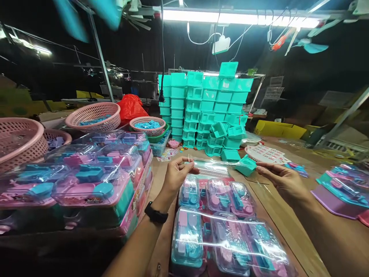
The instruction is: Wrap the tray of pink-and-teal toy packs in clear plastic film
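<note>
Head view: clear bag [215, 166] between left hand [177, 176] and right hand [281, 179], both pinching it.

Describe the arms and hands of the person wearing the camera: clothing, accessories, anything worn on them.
The left hand and right hand are bare, with no gloves, and no rings can be made out. Both forearms are uncovered as far as the picture shows, with no sleeves in view. The left wrist carries a black band, like a watch or fitness strap. The right wrist wears nothing.
</note>
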`<state>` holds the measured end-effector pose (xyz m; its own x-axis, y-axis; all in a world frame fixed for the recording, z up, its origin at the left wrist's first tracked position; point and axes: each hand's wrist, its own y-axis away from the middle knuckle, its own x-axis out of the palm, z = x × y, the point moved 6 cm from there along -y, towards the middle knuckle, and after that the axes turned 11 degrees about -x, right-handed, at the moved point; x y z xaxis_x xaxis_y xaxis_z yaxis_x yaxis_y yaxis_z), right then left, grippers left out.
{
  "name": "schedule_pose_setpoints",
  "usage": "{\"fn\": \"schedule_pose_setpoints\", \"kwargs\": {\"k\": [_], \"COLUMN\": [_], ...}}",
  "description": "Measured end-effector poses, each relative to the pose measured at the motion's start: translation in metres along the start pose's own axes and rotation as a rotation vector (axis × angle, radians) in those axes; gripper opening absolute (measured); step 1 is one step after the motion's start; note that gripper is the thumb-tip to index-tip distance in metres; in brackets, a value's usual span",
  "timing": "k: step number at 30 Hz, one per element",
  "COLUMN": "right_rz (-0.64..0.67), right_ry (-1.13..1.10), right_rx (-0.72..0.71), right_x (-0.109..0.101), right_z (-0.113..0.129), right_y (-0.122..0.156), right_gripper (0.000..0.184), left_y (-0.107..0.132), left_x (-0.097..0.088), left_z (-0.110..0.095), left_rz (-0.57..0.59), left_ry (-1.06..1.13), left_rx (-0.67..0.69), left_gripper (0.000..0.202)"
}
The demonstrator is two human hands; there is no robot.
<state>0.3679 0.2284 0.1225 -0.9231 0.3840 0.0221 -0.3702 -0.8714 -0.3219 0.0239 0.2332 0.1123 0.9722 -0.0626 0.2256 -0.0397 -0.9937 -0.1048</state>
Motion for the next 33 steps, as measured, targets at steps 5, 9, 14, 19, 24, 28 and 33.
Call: {"fn": "schedule_pose_setpoints", "kwargs": {"k": [5, 9, 14, 19, 24, 28, 33], "right_rz": [0.106, 0.178, 0.260, 0.309, 0.332, 0.351, 0.378], "right_ry": [0.047, 0.086, 0.117, 0.110, 0.108, 0.132, 0.176], "right_rx": [0.025, 0.068, 0.169, 0.304, 0.399, 0.477, 0.443], "right_x": [0.014, 0.023, 0.034, 0.042, 0.044, 0.044, 0.042], "right_z": [-0.024, -0.047, -0.068, -0.086, -0.099, -0.107, -0.112], "right_y": [-0.007, -0.009, -0.008, -0.006, -0.005, -0.004, -0.004], "right_gripper": [0.065, 0.068, 0.067, 0.062, 0.055, 0.053, 0.047], "left_y": [-0.022, -0.034, -0.038, -0.043, -0.044, -0.042, -0.041], "left_x": [-0.008, -0.019, -0.033, -0.043, -0.048, -0.051, -0.050], "left_z": [0.019, 0.033, 0.049, 0.065, 0.078, 0.086, 0.099], "left_rz": [-0.039, -0.124, -0.218, -0.243, -0.254, -0.253, -0.207], "left_ry": [-0.065, -0.142, -0.233, -0.317, -0.347, -0.328, -0.273], "left_rx": [-0.036, -0.027, -0.061, -0.167, -0.303, -0.403, -0.507], "left_gripper": [0.033, 0.029, 0.022, 0.028, 0.036, 0.034, 0.041]}}
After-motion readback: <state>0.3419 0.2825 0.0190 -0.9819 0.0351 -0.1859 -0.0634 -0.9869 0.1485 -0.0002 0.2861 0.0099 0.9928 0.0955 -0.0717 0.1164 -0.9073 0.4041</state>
